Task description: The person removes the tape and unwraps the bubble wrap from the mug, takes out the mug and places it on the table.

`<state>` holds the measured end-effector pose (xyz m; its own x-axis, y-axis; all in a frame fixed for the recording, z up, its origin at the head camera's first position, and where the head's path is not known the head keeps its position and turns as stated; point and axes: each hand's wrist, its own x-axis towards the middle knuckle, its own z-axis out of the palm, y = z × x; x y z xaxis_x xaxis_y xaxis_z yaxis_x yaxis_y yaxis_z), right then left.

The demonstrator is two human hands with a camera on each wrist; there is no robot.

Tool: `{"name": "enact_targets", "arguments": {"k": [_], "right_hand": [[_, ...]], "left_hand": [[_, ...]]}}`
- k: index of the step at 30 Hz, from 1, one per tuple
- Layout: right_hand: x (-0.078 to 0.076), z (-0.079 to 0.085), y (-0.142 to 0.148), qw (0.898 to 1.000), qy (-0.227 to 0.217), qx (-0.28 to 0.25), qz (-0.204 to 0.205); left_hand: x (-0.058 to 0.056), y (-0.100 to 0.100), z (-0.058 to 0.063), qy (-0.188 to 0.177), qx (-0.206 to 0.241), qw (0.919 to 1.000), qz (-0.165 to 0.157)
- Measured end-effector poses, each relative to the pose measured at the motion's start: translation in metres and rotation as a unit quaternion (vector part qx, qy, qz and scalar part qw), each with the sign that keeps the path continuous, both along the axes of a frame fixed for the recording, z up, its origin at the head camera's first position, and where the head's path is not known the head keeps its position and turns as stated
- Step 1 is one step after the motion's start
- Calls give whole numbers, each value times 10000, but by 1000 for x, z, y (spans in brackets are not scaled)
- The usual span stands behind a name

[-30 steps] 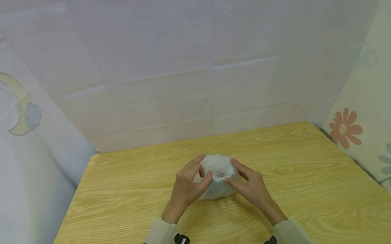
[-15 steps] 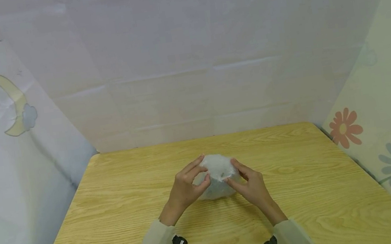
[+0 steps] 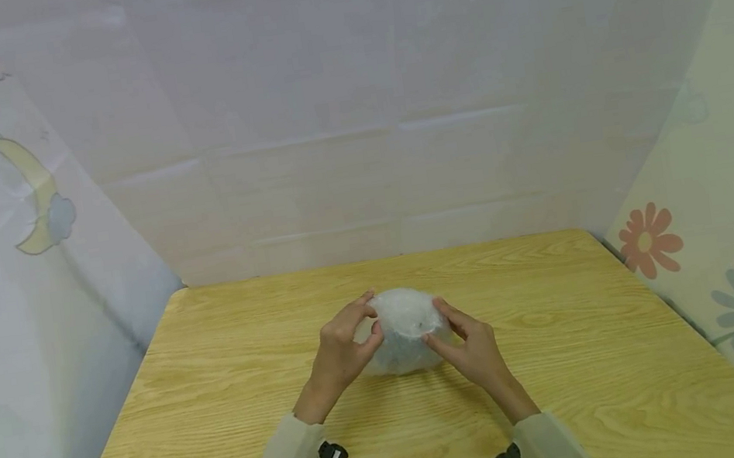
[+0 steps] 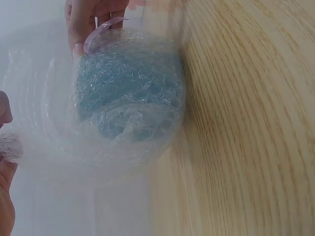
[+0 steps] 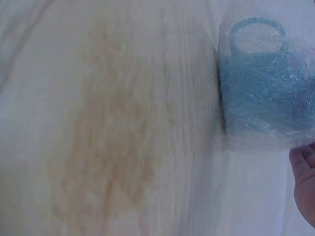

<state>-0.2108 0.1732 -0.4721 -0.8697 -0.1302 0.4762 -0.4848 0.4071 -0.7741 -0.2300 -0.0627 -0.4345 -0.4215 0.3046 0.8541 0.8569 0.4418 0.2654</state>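
A light-blue mug (image 5: 256, 88) with a loop handle stands on the table inside clear bubble wrap (image 3: 402, 353). The wrap rises as a pale, rounded bundle between both hands. My left hand (image 3: 338, 350) is at the bundle's left, where its thumb and finger pinch a bunched edge of wrap (image 4: 11, 146). At the right, my right hand (image 3: 470, 340) grips the bundle's upper side between thumb and fingers. In the left wrist view, a pinkish curved strip (image 4: 96, 37) sits by the right hand's fingers. Wrap layers blur the mug's outline.
The wooden table (image 3: 253, 370) has its far edge against a pale cloth backdrop (image 3: 294, 114). Printed side cloths with a moon (image 3: 37, 189) and flowers (image 3: 644, 242) flank it. Small black cameras (image 3: 333, 457) are worn at both wrists.
My left hand has shifted left, away from the top of the bundle. The opening on top is now covered by a smooth dome of wrap. The right hand stays in place.
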Motion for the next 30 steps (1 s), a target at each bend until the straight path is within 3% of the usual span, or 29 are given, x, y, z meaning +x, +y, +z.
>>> {"name": "enact_targets", "arguments": {"k": [6,9,23,30], "right_hand": [[16,26,-7,10000,-17,0,64],[18,30,-7,9999,-107,12,33],[17,29,-7,10000,-52,-16,13],[19,29,-9,10000,42,-12,14]], "left_hand": [[2,0,2,30,105,9999,41],[2,0,2,117,109,9999,39],[3,-3,5,184,21,9997,-145],[1,-5,4,367,308,9986,-204]]}}
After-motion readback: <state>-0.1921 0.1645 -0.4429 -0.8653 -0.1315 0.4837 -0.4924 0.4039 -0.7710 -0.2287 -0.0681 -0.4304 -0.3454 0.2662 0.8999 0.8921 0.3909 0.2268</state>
